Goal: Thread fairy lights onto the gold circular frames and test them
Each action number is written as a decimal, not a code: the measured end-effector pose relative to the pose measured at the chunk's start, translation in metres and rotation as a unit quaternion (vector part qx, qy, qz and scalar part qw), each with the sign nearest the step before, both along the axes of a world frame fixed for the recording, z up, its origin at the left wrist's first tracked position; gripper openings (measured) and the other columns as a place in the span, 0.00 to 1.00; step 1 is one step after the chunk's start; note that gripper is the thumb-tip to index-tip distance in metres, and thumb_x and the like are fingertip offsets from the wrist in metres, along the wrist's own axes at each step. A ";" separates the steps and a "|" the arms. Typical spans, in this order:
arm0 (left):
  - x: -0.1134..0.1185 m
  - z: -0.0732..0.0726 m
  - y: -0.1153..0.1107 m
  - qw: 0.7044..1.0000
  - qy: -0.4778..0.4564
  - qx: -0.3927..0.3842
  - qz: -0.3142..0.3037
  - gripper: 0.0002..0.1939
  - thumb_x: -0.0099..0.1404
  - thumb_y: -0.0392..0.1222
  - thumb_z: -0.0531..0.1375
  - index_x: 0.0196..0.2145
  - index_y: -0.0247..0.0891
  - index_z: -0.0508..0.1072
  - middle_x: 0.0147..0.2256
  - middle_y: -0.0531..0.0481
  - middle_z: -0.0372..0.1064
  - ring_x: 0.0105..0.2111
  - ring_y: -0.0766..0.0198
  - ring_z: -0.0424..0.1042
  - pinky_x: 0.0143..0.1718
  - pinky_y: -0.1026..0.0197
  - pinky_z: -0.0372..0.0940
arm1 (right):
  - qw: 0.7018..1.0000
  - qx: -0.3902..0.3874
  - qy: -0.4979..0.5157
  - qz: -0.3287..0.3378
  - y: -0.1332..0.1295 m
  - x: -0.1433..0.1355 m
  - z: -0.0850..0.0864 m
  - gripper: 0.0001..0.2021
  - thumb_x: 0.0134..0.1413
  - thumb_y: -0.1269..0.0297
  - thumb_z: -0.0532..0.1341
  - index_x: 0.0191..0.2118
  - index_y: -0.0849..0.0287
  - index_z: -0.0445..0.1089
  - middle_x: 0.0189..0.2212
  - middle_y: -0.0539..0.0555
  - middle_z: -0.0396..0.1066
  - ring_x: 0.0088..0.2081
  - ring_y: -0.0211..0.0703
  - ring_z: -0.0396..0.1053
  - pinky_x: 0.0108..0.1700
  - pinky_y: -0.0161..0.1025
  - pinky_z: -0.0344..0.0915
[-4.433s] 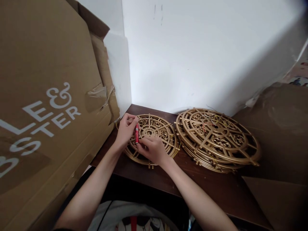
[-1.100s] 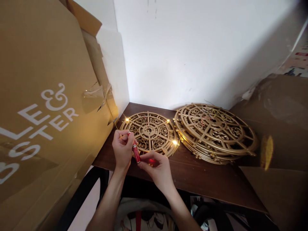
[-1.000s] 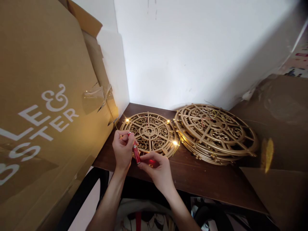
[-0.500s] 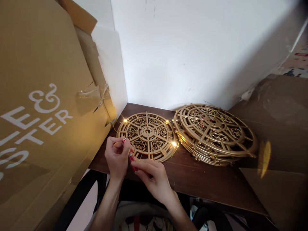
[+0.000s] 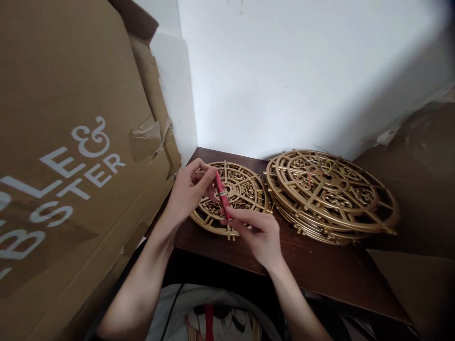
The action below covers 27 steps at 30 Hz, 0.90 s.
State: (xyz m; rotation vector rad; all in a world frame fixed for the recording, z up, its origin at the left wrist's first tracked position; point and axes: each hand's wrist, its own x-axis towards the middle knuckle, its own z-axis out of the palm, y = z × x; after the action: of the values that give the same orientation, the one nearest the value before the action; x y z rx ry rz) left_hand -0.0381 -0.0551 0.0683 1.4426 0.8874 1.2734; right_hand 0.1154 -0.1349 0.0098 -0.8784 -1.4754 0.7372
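Two slim red batteries (image 5: 224, 202), lined up end to end, are held between my hands above a round gold openwork disc (image 5: 245, 173). My left hand (image 5: 195, 185) pinches the upper battery between thumb and fingers. The lower one is gripped near its bottom end by my right hand (image 5: 256, 232). The disc lies flat on the dark brown table (image 5: 302, 265), partly hidden by my hands. To its right is a stack of similar gold discs (image 5: 330, 189), with thin wires near the top disc's centre.
A big cardboard box (image 5: 71, 94) with white lettering fills the left side. More cardboard (image 5: 419, 170) stands at the right. Behind the table is a white wall (image 5: 277, 71).
Both hands have moved up and to the right with the batteries, now over the disc. The lights around the disc have gone out. The view has shifted slightly.
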 end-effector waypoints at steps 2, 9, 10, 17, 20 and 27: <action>-0.001 0.005 0.007 0.999 0.037 -0.014 -0.019 0.14 0.57 0.47 0.65 0.29 0.36 0.66 0.22 0.52 0.72 0.18 0.68 0.70 0.20 0.66 0.68 | 1.000 -0.019 0.016 0.011 0.005 0.004 0.004 0.13 0.55 0.72 0.64 0.45 0.50 0.77 0.38 0.51 0.80 0.38 0.44 0.78 0.43 0.39 0.75; -0.003 0.013 0.015 0.997 0.074 -0.023 -0.025 0.10 0.57 0.42 0.64 0.29 0.36 0.66 0.24 0.50 0.74 0.20 0.67 0.72 0.23 0.64 0.71 | 0.992 -0.098 0.057 0.055 0.016 0.006 0.007 0.11 0.51 0.68 0.68 0.42 0.51 0.78 0.38 0.51 0.80 0.40 0.46 0.78 0.44 0.42 0.75; -0.003 0.014 0.015 0.997 0.072 -0.022 -0.023 0.10 0.57 0.42 0.64 0.29 0.37 0.66 0.24 0.50 0.74 0.20 0.67 0.72 0.23 0.63 0.71 | 0.991 -0.106 0.065 0.057 0.017 0.006 0.006 0.11 0.51 0.68 0.68 0.41 0.51 0.78 0.38 0.51 0.80 0.40 0.46 0.78 0.45 0.43 0.75; 0.001 0.017 0.014 0.997 0.069 -0.021 -0.007 0.09 0.58 0.41 0.64 0.28 0.38 0.65 0.23 0.49 0.75 0.19 0.66 0.72 0.23 0.63 0.71 | 0.979 -0.138 0.126 0.084 0.021 0.007 0.001 0.10 0.50 0.70 0.68 0.40 0.50 0.79 0.36 0.50 0.80 0.39 0.44 0.78 0.46 0.46 0.76; 0.001 0.016 0.014 0.997 0.075 -0.023 -0.004 0.10 0.58 0.41 0.64 0.28 0.38 0.65 0.22 0.49 0.74 0.19 0.67 0.72 0.22 0.64 0.71 | 0.978 -0.142 0.131 0.084 0.021 0.007 0.000 0.10 0.50 0.70 0.68 0.40 0.51 0.79 0.35 0.50 0.80 0.38 0.45 0.79 0.46 0.45 0.76; 0.000 0.006 0.017 0.998 0.063 -0.024 0.006 0.11 0.57 0.42 0.64 0.29 0.37 0.65 0.22 0.51 0.73 0.19 0.68 0.71 0.22 0.66 0.70 | 0.983 -0.127 0.111 0.071 0.019 0.004 -0.002 0.11 0.50 0.68 0.68 0.41 0.51 0.79 0.37 0.51 0.80 0.39 0.46 0.78 0.45 0.44 0.76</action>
State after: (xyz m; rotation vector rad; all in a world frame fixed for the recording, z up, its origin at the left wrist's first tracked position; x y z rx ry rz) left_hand -0.0381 -0.0385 0.0746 1.4939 1.0048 1.1738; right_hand 0.1197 -0.1155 0.0075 -0.8558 -1.2711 1.1118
